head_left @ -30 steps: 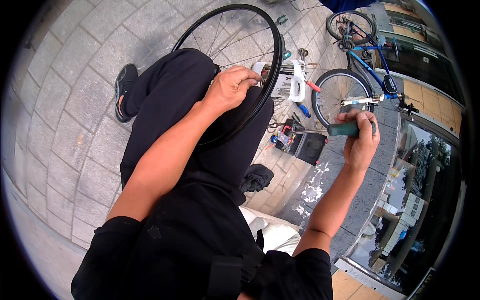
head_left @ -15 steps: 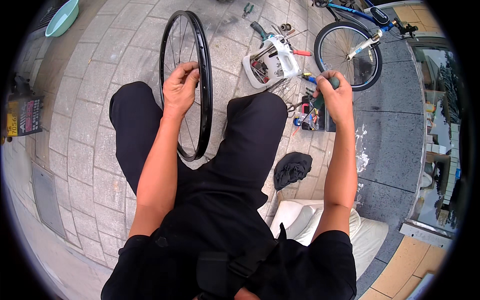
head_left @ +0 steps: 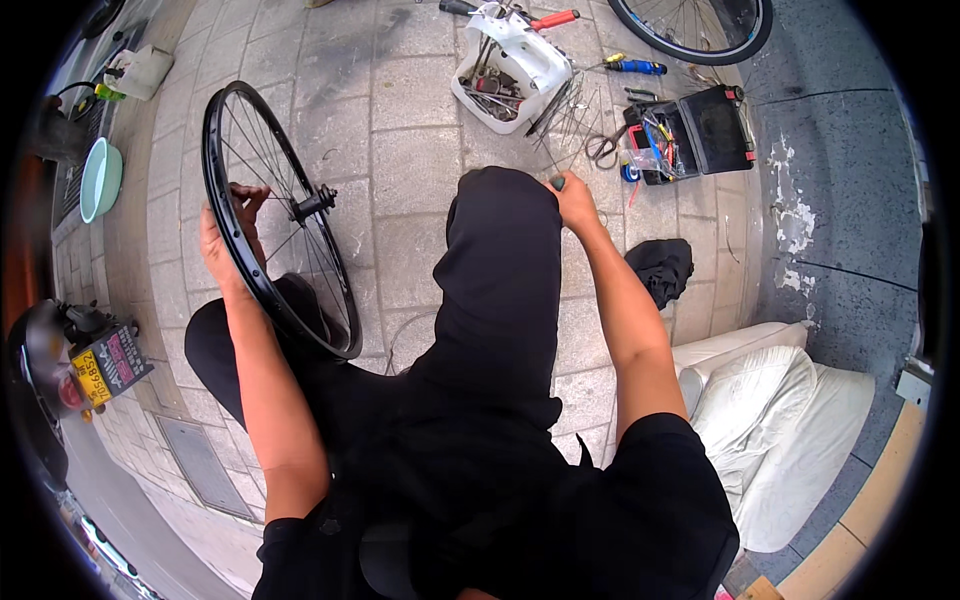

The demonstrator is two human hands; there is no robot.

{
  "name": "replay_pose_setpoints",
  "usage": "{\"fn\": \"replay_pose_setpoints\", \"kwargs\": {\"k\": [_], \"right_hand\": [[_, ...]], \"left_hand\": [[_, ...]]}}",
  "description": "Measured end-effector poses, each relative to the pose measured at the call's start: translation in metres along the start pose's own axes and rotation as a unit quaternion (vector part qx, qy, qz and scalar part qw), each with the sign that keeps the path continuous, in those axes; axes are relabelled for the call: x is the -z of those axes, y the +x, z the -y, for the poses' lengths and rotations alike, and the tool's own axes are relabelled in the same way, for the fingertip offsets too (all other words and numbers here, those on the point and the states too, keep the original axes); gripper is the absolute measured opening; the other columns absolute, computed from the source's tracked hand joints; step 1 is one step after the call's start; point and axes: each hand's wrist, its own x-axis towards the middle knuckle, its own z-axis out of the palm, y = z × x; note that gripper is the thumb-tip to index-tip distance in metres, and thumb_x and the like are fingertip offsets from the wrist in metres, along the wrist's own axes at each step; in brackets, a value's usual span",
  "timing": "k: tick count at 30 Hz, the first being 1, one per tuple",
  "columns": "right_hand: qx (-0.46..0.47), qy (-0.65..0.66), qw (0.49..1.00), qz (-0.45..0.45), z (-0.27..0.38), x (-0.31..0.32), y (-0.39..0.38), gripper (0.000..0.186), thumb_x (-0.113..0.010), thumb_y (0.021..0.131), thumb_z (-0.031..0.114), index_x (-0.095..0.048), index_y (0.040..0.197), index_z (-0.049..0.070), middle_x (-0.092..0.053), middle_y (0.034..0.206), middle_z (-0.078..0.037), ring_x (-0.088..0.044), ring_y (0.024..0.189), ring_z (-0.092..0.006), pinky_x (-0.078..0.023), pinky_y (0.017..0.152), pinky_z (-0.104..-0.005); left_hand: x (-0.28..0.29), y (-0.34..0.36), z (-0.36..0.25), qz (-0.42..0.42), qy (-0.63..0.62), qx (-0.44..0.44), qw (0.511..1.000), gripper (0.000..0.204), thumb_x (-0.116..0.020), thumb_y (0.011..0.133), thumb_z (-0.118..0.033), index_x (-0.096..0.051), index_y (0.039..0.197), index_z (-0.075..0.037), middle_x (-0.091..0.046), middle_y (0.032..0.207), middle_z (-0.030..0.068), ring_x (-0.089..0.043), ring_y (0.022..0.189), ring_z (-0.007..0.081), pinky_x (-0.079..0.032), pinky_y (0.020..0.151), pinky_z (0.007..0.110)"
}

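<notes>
A bare black bicycle wheel (head_left: pixel 314 204) without a tyre stands tilted by my left knee, its spokes and hub showing. My left hand (head_left: pixel 228 240) is closed round the left side of its rim, with fingers reaching through to the inner side. Beside my right knee, my right hand (head_left: pixel 577 203) is closed on a green-handled screwdriver (head_left: pixel 557 183); only the end of the handle shows, and its shaft is hidden.
Ahead sits a cut white plastic jug (head_left: pixel 545 65) of tools. Right of it lie loose spokes (head_left: pixel 572 118), scissors (head_left: pixel 604 150), a blue-handled tool (head_left: pixel 640 67) and an open black toolbox (head_left: pixel 720 130). Black cloth (head_left: pixel 660 272) and a pale cushion (head_left: pixel 790 420) lie right; a green basin (head_left: pixel 101 180) stands left.
The view has swung left and down. My left hand has shifted to the wheel's left side, and the wheel has turned to show its hub. My right hand has lowered to my knee with the screwdriver.
</notes>
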Motion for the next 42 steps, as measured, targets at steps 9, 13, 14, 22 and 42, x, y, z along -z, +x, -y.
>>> {"fn": "replay_pose_setpoints", "kwargs": {"k": [9,13,14,22,42], "right_hand": [[-0.167,0.002,0.983,0.079,-0.074,-0.157,-0.005,0.055,-0.07,0.094,0.046,-0.071,0.123,-0.001,-0.072,0.122,-0.03,-0.068,0.12,-0.046,-0.054,0.103,-0.0504],[-0.194,-0.008,0.976,0.094,-0.07,-0.149,0.028,0.049,-0.066,0.095,0.045,-0.076,0.118,0.002,-0.073,0.122,-0.028,-0.068,0.119,-0.0456,-0.054,0.101,-0.0511],[-0.196,-0.004,0.979,0.057,-0.075,-0.143,0.042,0.048,-0.065,0.095,0.044,-0.077,0.116,0.003,-0.073,0.122,-0.027,-0.068,0.119,-0.0453,-0.055,0.101,-0.051],[-0.108,0.084,0.987,-0.085,-0.082,-0.097,0.178,0.062,-0.065,0.095,0.034,-0.056,0.149,0.006,-0.062,0.141,-0.026,-0.064,0.124,-0.0429,-0.052,0.106,-0.0479],[-0.165,-0.216,0.96,-0.061,-0.061,-0.11,0.216,0.033,-0.06,0.097,0.018,-0.074,0.123,0.005,-0.064,0.137,-0.018,-0.061,0.131,-0.0368,-0.052,0.109,-0.0449]], "left_hand": [[0.02,0.02,-0.034,0.01,-0.012,0.082,0.997,0.026,-0.065,0.107,-0.019,-0.061,0.13,-0.008,-0.066,0.124,0.0048,-0.061,0.127,0.0208,-0.035,0.129,0.052],[0.04,0.014,-0.041,-0.012,0.041,0.065,0.997,0.028,-0.059,0.107,-0.008,-0.058,0.135,-0.005,-0.063,0.129,0.008,-0.06,0.129,0.0238,-0.034,0.129,0.053],[0.051,0.015,-0.039,0.004,0.056,0.061,0.997,0.027,-0.058,0.108,-0.009,-0.059,0.135,-0.005,-0.064,0.128,0.0087,-0.06,0.129,0.0257,-0.034,0.128,0.054],[0.05,0.018,-0.052,-0.031,0.064,0.063,0.995,0.022,-0.063,0.106,-0.013,-0.064,0.125,-0.003,-0.064,0.122,0.01,-0.06,0.126,0.0278,-0.031,0.131,0.055],[0.022,0.019,-0.045,-0.076,0.075,0.058,0.993,0.021,-0.067,0.105,-0.018,-0.062,0.119,-0.003,-0.057,0.111,0.0082,-0.059,0.121,0.0272,-0.04,0.128,0.052]]}}
